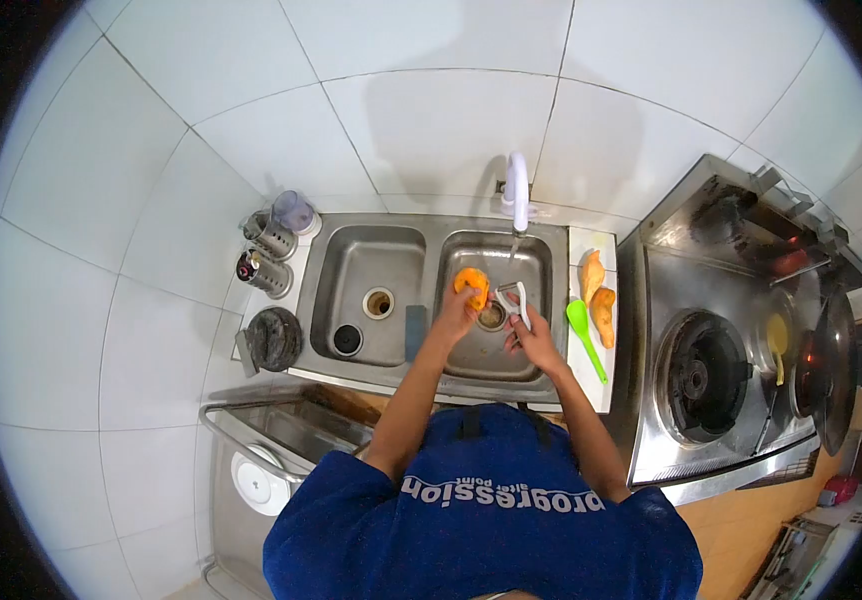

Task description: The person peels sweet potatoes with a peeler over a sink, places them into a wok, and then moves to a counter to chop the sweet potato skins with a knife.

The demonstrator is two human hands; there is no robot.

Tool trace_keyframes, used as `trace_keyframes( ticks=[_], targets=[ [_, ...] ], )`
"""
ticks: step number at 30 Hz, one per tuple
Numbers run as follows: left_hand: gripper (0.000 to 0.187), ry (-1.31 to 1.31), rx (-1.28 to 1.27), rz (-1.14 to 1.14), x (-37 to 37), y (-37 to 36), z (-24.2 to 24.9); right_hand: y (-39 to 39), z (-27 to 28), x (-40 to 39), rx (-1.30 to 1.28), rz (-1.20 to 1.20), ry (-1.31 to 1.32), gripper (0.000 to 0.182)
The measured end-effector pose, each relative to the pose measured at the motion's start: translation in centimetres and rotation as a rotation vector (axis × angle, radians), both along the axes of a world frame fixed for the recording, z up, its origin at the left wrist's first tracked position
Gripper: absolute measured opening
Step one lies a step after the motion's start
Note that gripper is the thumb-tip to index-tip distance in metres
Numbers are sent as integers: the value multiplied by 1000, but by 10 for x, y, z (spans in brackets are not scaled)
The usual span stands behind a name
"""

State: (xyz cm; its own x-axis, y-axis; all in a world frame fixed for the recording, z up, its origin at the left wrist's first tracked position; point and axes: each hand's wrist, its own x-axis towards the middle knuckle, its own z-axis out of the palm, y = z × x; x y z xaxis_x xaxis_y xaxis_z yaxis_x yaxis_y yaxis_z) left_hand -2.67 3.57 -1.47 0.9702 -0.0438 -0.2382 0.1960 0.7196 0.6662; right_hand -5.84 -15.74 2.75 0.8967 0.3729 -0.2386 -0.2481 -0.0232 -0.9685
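Observation:
Over the right sink basin (461, 358), my left hand (458, 308) holds an orange piece of fruit or vegetable (471, 284), its fingers wrapped round it. Just to the right, my right hand (534, 338) grips a white peeler (514, 297), whose head points up and left toward the orange piece. A small gap parts the two. Behind them, a thin stream of water falls from the white faucet (519, 190) into the basin. On the counter right of the sink lie two orange-tan pieces (603, 316) and a green spoon (585, 338).
The left basin (376, 255) holds a black round strainer (348, 340). A grey sponge-like block (416, 332) sits on the divider. Metal utensil holders (267, 273) and a dark round bundle (274, 340) stand at the left. The gas stove (706, 380) is at the right, with a wok (831, 372).

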Motion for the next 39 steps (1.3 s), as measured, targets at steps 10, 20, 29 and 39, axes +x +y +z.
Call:
trace_keyframes(
  ticks=[10,20,29,39],
  targets=[
    [37,-14,-230,-7,-6,13,54,-3,38,8,212,144,62,54],
    [42,-44,-70,82,-12,4,61,4,72,4,-68,191,55,62],
    [34,22,-248,99,-13,-2,52,14,73,2,-483,129,-544,62],
    [35,35,-39,190,-9,-17,56,41,74,5,-740,35,-721,50]
  ],
)
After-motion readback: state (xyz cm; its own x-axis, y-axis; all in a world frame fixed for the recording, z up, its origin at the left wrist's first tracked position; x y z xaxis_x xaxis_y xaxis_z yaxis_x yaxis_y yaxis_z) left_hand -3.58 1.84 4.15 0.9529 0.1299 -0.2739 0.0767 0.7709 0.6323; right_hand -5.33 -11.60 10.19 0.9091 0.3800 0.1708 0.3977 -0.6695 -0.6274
